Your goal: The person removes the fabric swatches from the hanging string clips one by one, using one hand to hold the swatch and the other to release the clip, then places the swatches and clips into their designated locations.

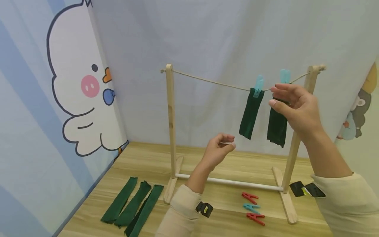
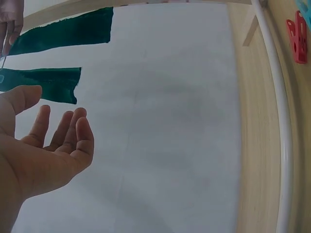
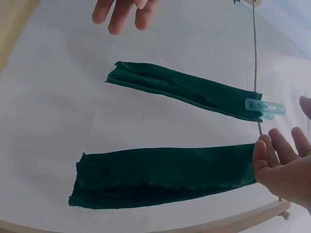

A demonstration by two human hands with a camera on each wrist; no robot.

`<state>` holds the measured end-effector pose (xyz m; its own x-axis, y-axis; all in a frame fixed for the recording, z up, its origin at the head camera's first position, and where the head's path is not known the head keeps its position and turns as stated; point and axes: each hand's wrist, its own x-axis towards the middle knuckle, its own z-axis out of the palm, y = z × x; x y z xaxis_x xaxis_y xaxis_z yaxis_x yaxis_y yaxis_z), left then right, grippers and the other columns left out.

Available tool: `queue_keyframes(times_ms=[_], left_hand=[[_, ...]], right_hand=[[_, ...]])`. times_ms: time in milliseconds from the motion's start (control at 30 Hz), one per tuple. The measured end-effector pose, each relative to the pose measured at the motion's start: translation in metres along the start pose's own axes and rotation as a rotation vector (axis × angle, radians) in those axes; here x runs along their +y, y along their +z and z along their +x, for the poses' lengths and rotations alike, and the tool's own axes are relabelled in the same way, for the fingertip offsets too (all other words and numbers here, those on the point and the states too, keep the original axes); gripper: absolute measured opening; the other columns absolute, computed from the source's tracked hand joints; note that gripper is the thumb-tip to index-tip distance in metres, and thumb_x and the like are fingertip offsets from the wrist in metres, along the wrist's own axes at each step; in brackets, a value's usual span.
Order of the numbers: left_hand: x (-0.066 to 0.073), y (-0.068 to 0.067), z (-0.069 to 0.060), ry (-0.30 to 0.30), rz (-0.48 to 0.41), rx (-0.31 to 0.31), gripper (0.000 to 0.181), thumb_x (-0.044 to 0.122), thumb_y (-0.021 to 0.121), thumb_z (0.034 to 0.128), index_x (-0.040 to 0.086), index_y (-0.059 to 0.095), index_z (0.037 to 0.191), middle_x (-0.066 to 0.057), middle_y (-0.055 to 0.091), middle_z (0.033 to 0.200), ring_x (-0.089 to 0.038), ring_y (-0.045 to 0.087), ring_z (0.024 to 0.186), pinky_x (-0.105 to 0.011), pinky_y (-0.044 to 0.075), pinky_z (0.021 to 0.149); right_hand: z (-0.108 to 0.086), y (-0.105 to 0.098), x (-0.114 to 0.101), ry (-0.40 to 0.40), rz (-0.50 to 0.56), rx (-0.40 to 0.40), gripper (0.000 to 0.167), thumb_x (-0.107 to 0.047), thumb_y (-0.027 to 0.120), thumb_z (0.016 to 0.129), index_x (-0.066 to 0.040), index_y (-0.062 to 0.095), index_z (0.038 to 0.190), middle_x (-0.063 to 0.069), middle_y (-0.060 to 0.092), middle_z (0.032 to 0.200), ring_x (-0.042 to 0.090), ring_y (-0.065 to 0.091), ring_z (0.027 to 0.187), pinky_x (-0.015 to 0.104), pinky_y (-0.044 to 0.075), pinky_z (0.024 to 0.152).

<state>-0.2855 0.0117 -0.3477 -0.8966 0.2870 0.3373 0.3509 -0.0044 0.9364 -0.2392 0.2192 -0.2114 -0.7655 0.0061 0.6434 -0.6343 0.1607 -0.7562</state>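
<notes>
Two dark green cloth strips hang from a rope, each under a light blue clothespin. The left strip (image 1: pixel 251 113) has its clothespin (image 1: pixel 259 84) in plain sight; the other clothespin (image 1: pixel 285 75) shows above my right hand (image 1: pixel 302 110). That hand, its thumb apart from its bent fingers, is at the top of the right strip (image 3: pixel 165 177) and partly hides it in the head view; whether it touches the cloth I cannot tell. Lower and to the left, my left hand (image 1: pixel 217 151) hovers with loosely bent fingers and holds nothing.
The rope (image 1: pixel 210 81) runs between two wooden posts, joined low down by a white rod (image 1: pixel 237 182). Several green strips (image 1: pixel 142 204) lie on the table's left. Two red clothespins (image 1: pixel 255 218) and a blue clothespin (image 1: pixel 251 207) lie near the stand's right foot (image 1: pixel 288 207).
</notes>
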Motion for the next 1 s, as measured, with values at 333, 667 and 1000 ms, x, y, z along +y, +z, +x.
queue_keyframes(times_ms=[333, 667, 1000], left_hand=[[-0.002, 0.012, 0.015, -0.049, -0.052, 0.035, 0.034, 0.009, 0.065, 0.0849, 0.009, 0.060, 0.118, -0.003, 0.059, 0.112, -0.019, 0.058, 0.095, -0.034, 0.047, 0.078], [0.004, 0.024, 0.027, -0.069, -0.076, 0.005, 0.047, 0.010, 0.065, 0.0844, 0.016, 0.054, 0.129, -0.003, 0.055, 0.123, -0.015, 0.060, 0.088, -0.034, 0.048, 0.077], [0.003, 0.027, 0.028, -0.044, -0.140, -0.061, 0.033, 0.007, 0.061, 0.0885, 0.008, 0.057, 0.121, -0.004, 0.065, 0.097, -0.018, 0.065, 0.080, -0.029, 0.046, 0.072]], right_hand=[[0.010, 0.011, -0.005, 0.023, 0.052, -0.033, 0.041, -0.003, 0.066, 0.086, -0.002, 0.052, 0.124, 0.009, 0.056, 0.124, 0.017, 0.053, 0.108, 0.016, 0.043, 0.083], [0.025, 0.015, -0.010, 0.063, -0.114, -0.035, 0.040, -0.012, 0.061, 0.090, -0.005, 0.050, 0.128, 0.010, 0.051, 0.131, 0.014, 0.054, 0.099, 0.015, 0.043, 0.078], [0.029, 0.019, -0.009, 0.123, -0.257, -0.077, 0.045, -0.019, 0.056, 0.094, -0.006, 0.043, 0.136, 0.016, 0.048, 0.132, 0.013, 0.054, 0.098, 0.021, 0.044, 0.074]])
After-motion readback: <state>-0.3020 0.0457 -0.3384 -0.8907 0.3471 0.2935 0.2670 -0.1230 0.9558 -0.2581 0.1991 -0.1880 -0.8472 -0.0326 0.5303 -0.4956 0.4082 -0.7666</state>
